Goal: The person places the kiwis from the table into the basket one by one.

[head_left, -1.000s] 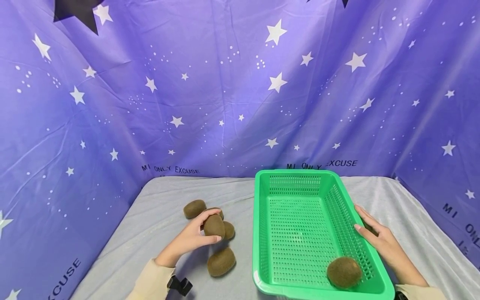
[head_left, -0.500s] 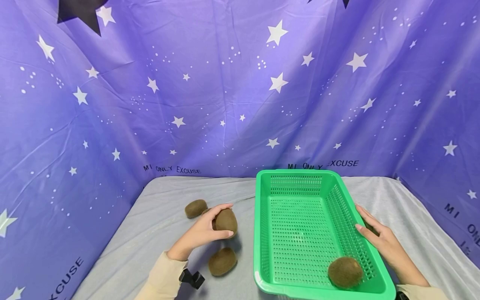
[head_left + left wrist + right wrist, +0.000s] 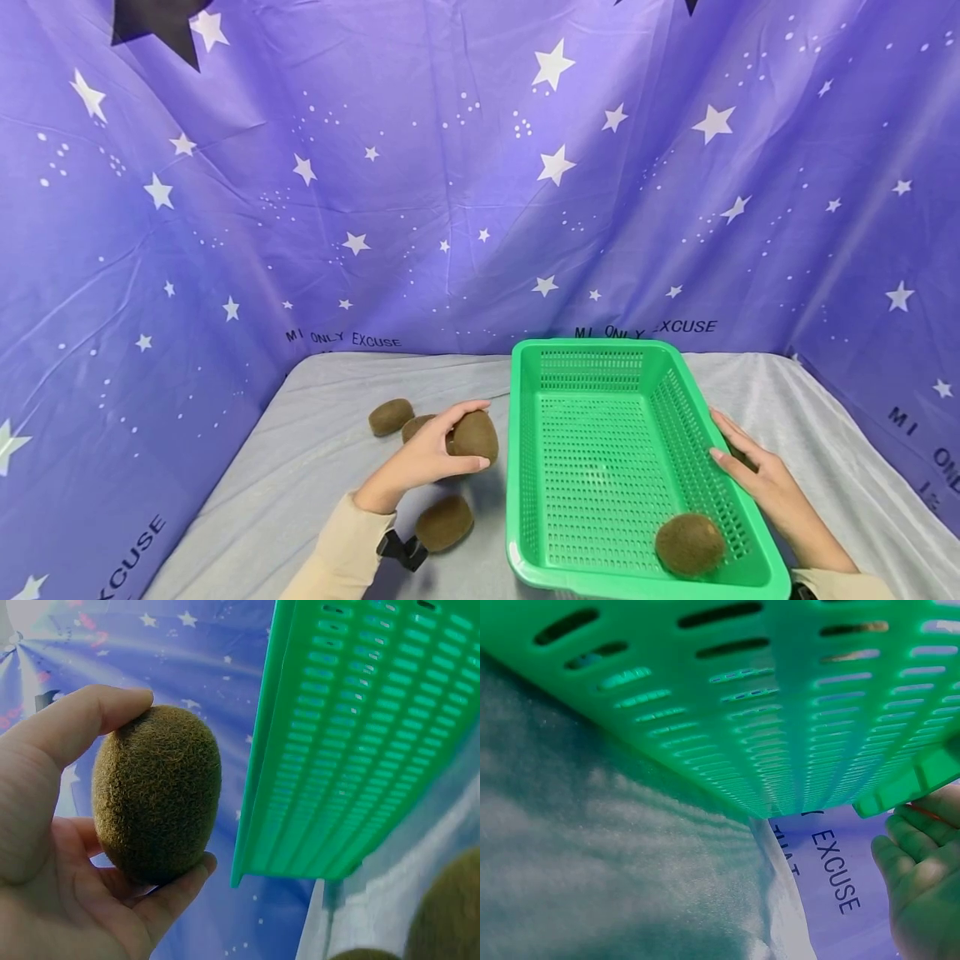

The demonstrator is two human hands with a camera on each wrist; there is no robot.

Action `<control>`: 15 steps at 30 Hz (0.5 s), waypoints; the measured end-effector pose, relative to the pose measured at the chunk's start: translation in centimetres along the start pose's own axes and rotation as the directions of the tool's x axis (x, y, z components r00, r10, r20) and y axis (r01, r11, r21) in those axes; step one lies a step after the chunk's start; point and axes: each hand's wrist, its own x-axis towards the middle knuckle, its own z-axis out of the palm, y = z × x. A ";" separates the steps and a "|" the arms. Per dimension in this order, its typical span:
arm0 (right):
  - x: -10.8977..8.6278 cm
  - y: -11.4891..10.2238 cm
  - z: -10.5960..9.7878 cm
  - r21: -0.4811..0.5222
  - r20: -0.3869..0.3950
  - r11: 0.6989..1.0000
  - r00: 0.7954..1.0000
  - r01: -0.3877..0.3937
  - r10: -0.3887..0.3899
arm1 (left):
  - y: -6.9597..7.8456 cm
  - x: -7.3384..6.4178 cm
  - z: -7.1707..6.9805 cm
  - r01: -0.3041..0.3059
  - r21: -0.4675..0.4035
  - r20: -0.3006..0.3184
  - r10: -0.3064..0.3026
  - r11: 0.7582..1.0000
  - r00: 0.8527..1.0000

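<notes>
My left hand [image 3: 423, 454] holds a brown fuzzy kiwi [image 3: 476, 437] between thumb and fingers, left of the green basket [image 3: 513, 500]. The left wrist view shows the same kiwi [image 3: 159, 793] gripped at both ends beside the basket's slotted wall [image 3: 300, 787]. My right hand [image 3: 776, 487] rests at the basket's right rim, its thumb and fingertips touching the edge. From below, in the right wrist view, the fingers of that hand [image 3: 922, 877] lie relaxed near the rim. Another kiwi [image 3: 690, 544] lies inside the basket at its near right corner.
On the grey cloth [image 3: 330, 467] sit more kiwis: one at the far left [image 3: 391, 417], one partly behind the left hand [image 3: 416, 427] and one nearer [image 3: 445, 523]. A purple star-printed curtain [image 3: 450, 183] hangs behind and at both sides.
My left hand has moved right toward the basket with the kiwi in its grip, uncovering part of a kiwi behind it. The right hand and basket have stayed put.
</notes>
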 end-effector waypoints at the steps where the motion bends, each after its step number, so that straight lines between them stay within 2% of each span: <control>1: 0.0 0.0 0.0 0.001 -0.001 1.000 1.000 0.002 -0.002 | 0.1 0.2 0.2 -0.007 -0.003 0.004 0.007 1.000 1.000; 8: 0.0 0.0 0.2 0.002 -0.004 1.000 1.000 0.008 -0.008 | 0.7 1.3 1.3 -0.091 -0.021 0.038 0.091 0.996 0.995; 15: 0.1 0.0 0.0 -0.005 0.003 1.000 1.000 -0.024 0.024 | 1.7 2.3 2.2 -0.105 -0.026 0.061 0.107 0.994 0.992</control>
